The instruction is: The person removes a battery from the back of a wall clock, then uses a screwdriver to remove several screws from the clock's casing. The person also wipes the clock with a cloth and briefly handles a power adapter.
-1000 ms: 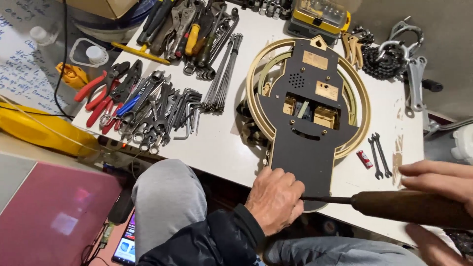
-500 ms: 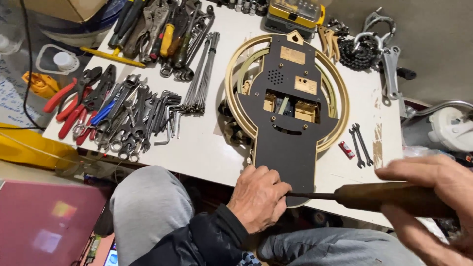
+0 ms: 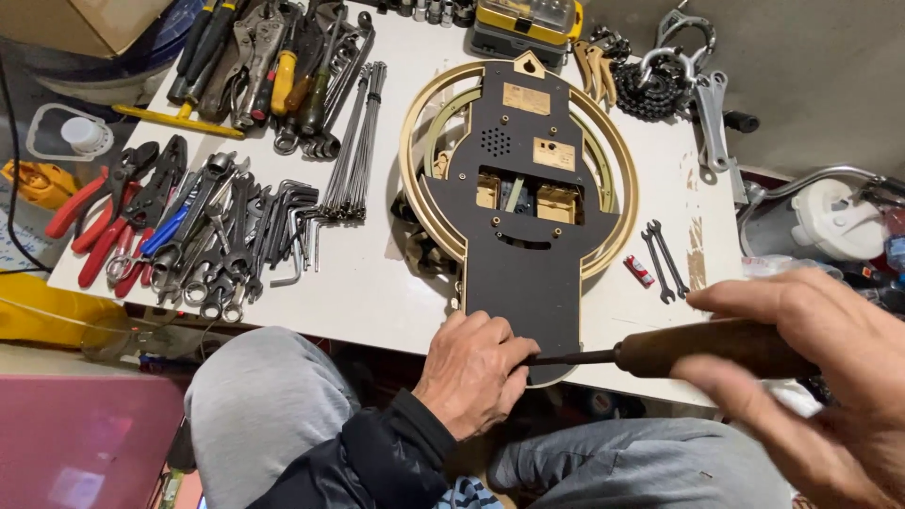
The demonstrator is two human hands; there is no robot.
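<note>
Two hands work at the near edge of the bench (image 3: 377,292). The view has come closer since a moment ago, and the right hand (image 3: 811,377) has slid further up the screwdriver (image 3: 698,347), wrapping its brown handle. The left hand (image 3: 476,372) stays curled, pinching the metal tip against the bottom of the dark clock back (image 3: 523,273). So the tip is being steadied there.

— Where does the view look from?

— From the person's head, facing steeply down over the knees onto the white table (image 3: 377,292).

— How near?

— Close: the right hand (image 3: 811,377) gripping the screwdriver (image 3: 688,349) fills the lower right corner, blurred, and the left hand (image 3: 471,372) sits just left of that grip. There is no second view.
</note>
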